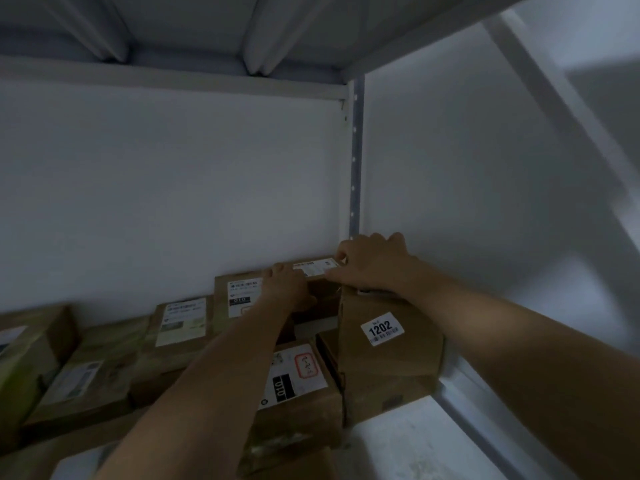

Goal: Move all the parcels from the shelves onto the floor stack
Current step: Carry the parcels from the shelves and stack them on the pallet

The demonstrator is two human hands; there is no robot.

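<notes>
1. Both arms are stretched onto the shelf [415, 445], and both grips meet on one parcel [320, 268], the top box in the back right corner, white label facing up.
2. Left grip [287, 285]: fingers curled over the parcel's left end, grasping it at the top edge.
3. Right grip [370, 265]: fingers bent over the parcel's far right corner, thumb along the near top edge, so it is grasping the parcel too.
4. The parcel sits between the two grips on top of the shelf pile, close to the wall [173, 168].
5. The post [356, 150] rises just behind the right grip.
6. Just under the right wrist stands the sticker box [381, 341], a tall carton marked 1202. It is hard up beside the parcel's right end, though the light is too dim to tell whether they touch.
7. Below the left forearm, nearer the camera than the left grip, lies the stamped box [301, 372], with a red stamp and "010" on its label.
8. Immediately left of the left grip, the back box [239, 296] stands against the wall and shows another 010 label.
9. Further left of that grip comes the labelled box [180, 323], then the flat parcel [79, 379] lower down.
10. High above both grips is the underside of the upper shelf [207, 29].
</notes>
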